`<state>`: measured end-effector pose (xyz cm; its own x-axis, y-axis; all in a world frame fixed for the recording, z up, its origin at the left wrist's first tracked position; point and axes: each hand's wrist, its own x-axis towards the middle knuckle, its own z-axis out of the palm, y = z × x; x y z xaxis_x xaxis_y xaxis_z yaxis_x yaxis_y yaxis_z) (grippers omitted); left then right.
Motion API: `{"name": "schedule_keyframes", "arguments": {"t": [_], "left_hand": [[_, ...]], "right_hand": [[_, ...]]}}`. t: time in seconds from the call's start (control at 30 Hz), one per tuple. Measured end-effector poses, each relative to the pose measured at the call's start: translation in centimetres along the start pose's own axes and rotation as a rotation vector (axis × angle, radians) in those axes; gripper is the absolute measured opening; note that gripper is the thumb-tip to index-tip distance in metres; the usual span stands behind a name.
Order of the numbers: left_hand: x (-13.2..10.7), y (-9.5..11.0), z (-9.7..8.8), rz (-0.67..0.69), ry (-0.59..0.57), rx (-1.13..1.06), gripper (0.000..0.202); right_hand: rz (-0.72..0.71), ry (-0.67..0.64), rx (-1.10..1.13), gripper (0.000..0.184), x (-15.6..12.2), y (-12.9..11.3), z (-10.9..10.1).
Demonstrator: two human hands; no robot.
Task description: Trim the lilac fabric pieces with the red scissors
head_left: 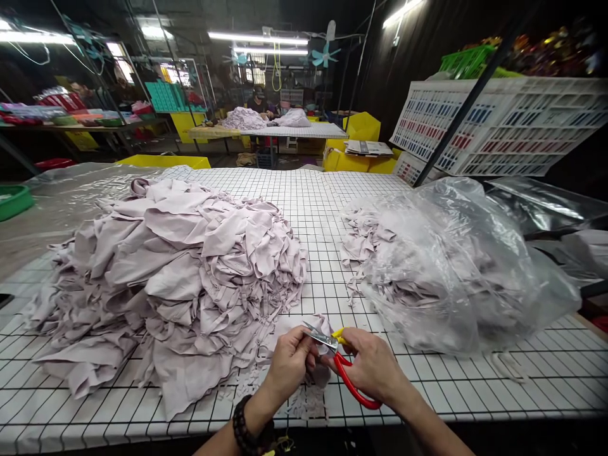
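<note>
My right hand (375,364) grips a pair of scissors (346,373) with one red and one yellow handle. Their metal blades point left, over the fingers of my left hand (291,360). Pinched in that left hand is a pale lilac fabric piece (319,323), part of which shows behind the blades. Small fabric scraps (306,405) lie on the table below my hands. To the left rises a large heap of pale lilac fabric pieces (190,253). On the right, a clear plastic bag (456,272) covers more of the same fabric.
The table (318,253) has a white cover with a black grid. A green basin (14,201) stands at the left edge. White crates (498,126) are stacked behind on the right, past a dark slanting pole (463,101). A person (258,100) sits at a farther table.
</note>
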<state>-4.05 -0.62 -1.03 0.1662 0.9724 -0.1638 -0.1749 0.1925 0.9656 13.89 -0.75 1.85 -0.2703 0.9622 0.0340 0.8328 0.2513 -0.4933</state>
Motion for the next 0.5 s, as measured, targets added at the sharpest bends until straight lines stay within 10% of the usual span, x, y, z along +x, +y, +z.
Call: {"name": "schedule_keyframes", "arguments": {"t": [0.3,0.5], "left_hand": [[0.0,0.4,-0.1,-0.019,-0.052,0.067,0.029],[0.9,-1.1,-1.0,0.216,0.085,0.616,0.039]], "right_hand": [[-0.006,0.002,0.051,0.039,0.1,1.0,0.4],[0.227,-0.072,0.355,0.036,0.1,3.6,0.2]]}}
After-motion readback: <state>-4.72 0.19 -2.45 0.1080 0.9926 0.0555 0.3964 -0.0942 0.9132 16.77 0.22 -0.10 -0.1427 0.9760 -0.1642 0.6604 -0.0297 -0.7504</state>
